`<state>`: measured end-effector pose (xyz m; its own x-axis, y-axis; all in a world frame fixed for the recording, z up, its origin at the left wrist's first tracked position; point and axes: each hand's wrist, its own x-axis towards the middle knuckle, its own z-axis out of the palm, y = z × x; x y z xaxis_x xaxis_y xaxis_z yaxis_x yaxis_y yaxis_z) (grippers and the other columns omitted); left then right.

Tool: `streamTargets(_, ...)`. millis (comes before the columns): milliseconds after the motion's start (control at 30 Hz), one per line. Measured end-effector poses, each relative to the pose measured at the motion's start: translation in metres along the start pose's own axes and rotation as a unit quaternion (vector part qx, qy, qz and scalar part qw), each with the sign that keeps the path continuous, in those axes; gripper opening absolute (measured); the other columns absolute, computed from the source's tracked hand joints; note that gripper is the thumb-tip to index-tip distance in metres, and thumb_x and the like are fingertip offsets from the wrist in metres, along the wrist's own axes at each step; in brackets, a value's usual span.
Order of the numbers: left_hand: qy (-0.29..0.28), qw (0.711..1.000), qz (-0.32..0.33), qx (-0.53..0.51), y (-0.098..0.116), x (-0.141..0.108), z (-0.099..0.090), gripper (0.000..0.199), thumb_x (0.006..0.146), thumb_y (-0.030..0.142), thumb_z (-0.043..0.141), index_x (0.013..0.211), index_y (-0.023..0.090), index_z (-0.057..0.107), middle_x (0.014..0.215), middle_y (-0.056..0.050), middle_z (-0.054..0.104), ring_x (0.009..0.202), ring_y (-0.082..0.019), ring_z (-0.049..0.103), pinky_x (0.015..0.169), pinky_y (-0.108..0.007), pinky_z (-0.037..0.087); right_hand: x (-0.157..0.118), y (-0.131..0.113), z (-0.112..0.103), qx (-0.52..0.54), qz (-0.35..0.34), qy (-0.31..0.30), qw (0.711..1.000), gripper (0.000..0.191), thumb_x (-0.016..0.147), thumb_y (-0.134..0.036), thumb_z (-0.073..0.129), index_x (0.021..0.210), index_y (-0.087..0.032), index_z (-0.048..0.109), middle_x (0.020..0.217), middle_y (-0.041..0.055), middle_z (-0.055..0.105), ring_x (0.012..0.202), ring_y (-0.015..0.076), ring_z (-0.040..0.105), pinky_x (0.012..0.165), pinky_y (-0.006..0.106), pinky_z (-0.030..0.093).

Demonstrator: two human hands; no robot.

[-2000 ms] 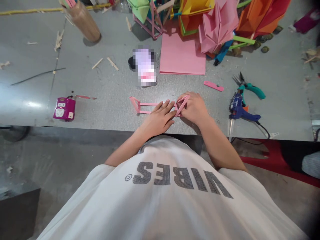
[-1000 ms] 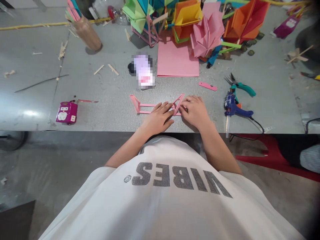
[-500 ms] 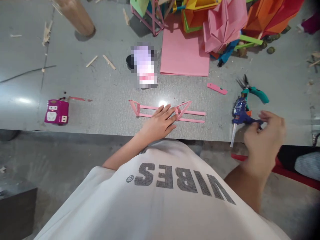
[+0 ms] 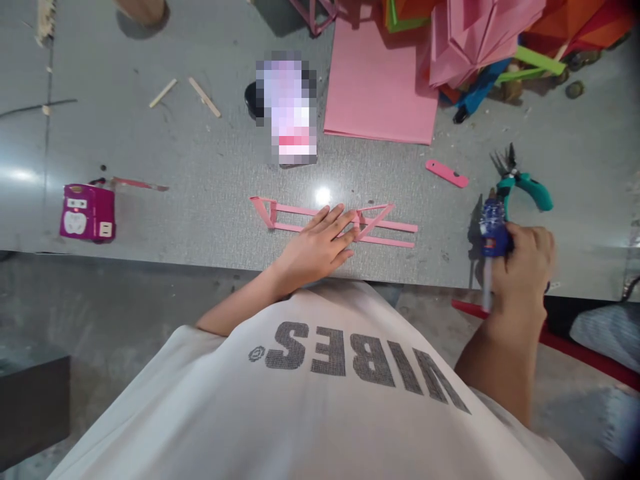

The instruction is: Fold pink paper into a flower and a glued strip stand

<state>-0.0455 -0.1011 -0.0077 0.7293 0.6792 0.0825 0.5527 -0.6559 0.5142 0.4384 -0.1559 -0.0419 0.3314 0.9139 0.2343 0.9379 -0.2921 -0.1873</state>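
Note:
My left hand lies flat over the middle of a pink stick frame, fingers stretched out and pressing it to the table. Two long parallel strips and a triangular piece standing at either side make up this frame. My right hand is closed around the handle of a blue hot glue gun, a clear glue stick poking out of its back end. Just behind the gun lie pliers with teal handles. A pink flat piece with holes rests to their left.
A blurred-out phone and pink paper sheets lie farther back. Folded pink paper shapes crowd the back right. At left sit a magenta box and loose wooden sticks. The grey table's front edge is close to my body.
My right hand has closed on the glue gun's handle and lifted it slightly, turning it. My left hand stays on the pink frame. The camera view has shifted a little.

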Motion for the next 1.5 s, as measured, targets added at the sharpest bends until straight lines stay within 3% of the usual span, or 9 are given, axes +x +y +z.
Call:
streamTargets(133,0.000,1.000,-0.001,0.008,0.001,0.000,0.001,0.046,0.120,0.034,0.058,0.163,0.022,0.067,0.186,-0.015,0.052,0.181,-0.039,0.040,0.149,-0.069,0.037,-0.018,-0.034,-0.028,0.095,-0.028,0.050,0.994,0.038,0.090,-0.067,0.069,0.109,-0.036,0.078,0.096,0.0250,0.074,0.098,0.0490,0.078,0.087,0.067,0.054)
streamTargets(200,0.002,1.000,-0.002,0.014,0.002,0.000,0.001,0.046,0.119,0.034,0.059,0.163,0.021,0.066,0.186,-0.016,0.052,0.181,-0.039,0.040,0.149,-0.070,0.037,-0.026,-0.064,-0.044,0.157,-0.106,0.010,0.982,0.040,0.088,-0.070,0.077,0.115,-0.040,0.077,0.099,0.0211,0.079,0.091,0.0462,0.078,0.086,0.065,0.057)
streamTargets(300,0.006,1.000,0.003,0.021,0.003,-0.001,0.001,0.046,0.120,0.033,0.058,0.162,0.017,0.066,0.185,-0.019,0.053,0.180,-0.041,0.040,0.149,-0.069,0.038,-0.030,-0.109,-0.059,0.212,-0.146,-0.096,0.962,0.037,0.093,-0.069,0.081,0.114,-0.040,0.078,0.101,0.0172,0.081,0.085,0.0396,0.077,0.082,0.059,0.060)
streamTargets(367,0.008,1.000,0.006,0.018,0.003,-0.001,0.001,0.046,0.119,0.033,0.059,0.163,0.018,0.065,0.185,-0.019,0.053,0.180,-0.041,0.040,0.149,-0.069,0.038,-0.026,-0.131,-0.060,0.238,-0.173,-0.145,0.945,0.035,0.097,-0.072,0.079,0.107,-0.038,0.077,0.099,0.0132,0.077,0.082,0.0345,0.074,0.079,0.055,0.061)
streamTargets(467,0.011,1.000,0.004,0.009,0.002,0.000,0.002,0.048,0.118,0.032,0.061,0.164,0.020,0.064,0.185,-0.018,0.053,0.181,-0.040,0.039,0.148,-0.071,0.038,-0.015,-0.151,-0.047,0.244,-0.206,-0.147,0.936,0.049,0.098,-0.083,0.071,0.095,-0.035,0.074,0.102,0.0112,0.075,0.089,0.0322,0.073,0.082,0.052,0.062)
streamTargets(633,0.011,1.000,0.008,0.017,0.003,0.000,0.001,0.048,0.118,0.031,0.062,0.163,0.018,0.065,0.185,-0.021,0.052,0.181,-0.042,0.039,0.149,-0.071,0.038,-0.002,-0.162,-0.023,0.267,-0.255,-0.157,0.916,0.078,0.098,-0.103,0.046,0.085,-0.030,0.072,0.103,0.0118,0.076,0.094,0.0328,0.073,0.088,0.055,0.061)
streamTargets(767,0.019,1.000,0.015,0.019,0.003,-0.002,0.003,0.049,0.118,0.031,0.062,0.165,0.017,0.064,0.184,-0.021,0.052,0.181,-0.042,0.039,0.148,-0.071,0.039,0.001,-0.170,-0.016,0.277,-0.269,-0.149,0.910,0.087,0.097,-0.107,0.039,0.076,-0.028,0.068,0.096,0.0109,0.075,0.092,0.0320,0.072,0.092,0.057,0.059)
streamTargets(1167,0.036,0.999,0.026,0.003,-0.001,-0.005,0.009,0.057,0.116,0.029,0.066,0.171,0.017,0.058,0.186,-0.022,0.050,0.182,-0.042,0.037,0.148,-0.072,0.037,0.004,-0.180,0.002,0.307,-0.302,-0.083,0.899,0.082,0.101,-0.101,0.048,0.075,-0.025,0.064,0.084,0.0058,0.070,0.078,0.0233,0.061,0.077,0.045,0.045)
streamTargets(1500,0.052,0.998,0.033,0.019,0.000,-0.005,0.009,0.050,0.117,0.031,0.065,0.164,0.014,0.062,0.183,-0.023,0.053,0.179,-0.042,0.042,0.147,-0.069,0.041,0.003,-0.178,0.004,0.300,-0.307,-0.077,0.900,0.083,0.099,-0.103,0.046,0.075,-0.025,0.065,0.081,0.0059,0.069,0.076,0.0234,0.062,0.075,0.045,0.047)
